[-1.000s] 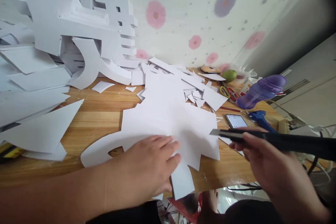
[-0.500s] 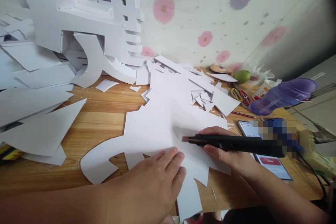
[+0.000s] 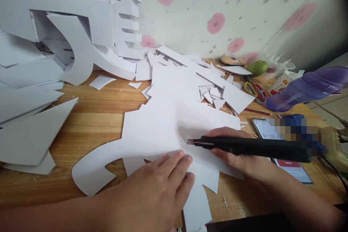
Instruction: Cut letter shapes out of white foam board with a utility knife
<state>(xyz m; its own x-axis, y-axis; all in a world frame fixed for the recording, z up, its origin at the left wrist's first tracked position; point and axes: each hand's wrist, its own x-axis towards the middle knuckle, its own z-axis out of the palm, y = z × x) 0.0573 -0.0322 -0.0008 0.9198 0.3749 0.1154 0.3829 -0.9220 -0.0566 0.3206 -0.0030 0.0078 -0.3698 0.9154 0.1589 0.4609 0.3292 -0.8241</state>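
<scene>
A large white foam board cutout (image 3: 152, 127) with a curved arm and pointed edges lies flat on the wooden table. My left hand (image 3: 165, 177) presses on its lower middle, fingers stretched out and lying flat, holding nothing. In my right hand (image 3: 231, 156) is a black utility knife (image 3: 244, 145), its blade pointing left. The blade tip is at the board's middle, just above my left fingertips; whether it touches the surface I cannot tell. A faint line shows on the board near the tip.
A white board structure (image 3: 100, 25) stands at the back left, with loose board pieces (image 3: 38, 130) below it. Offcuts (image 3: 214, 94) lie behind the cutout. To the right are scissors (image 3: 255, 90), a purple bottle (image 3: 301, 87), a green fruit (image 3: 257, 67) and a phone (image 3: 261, 128).
The camera view has moved closer and lower, so the background shifts upward and outward. The knife tip has moved very slightly left; my left hand stays pressed on the board.
</scene>
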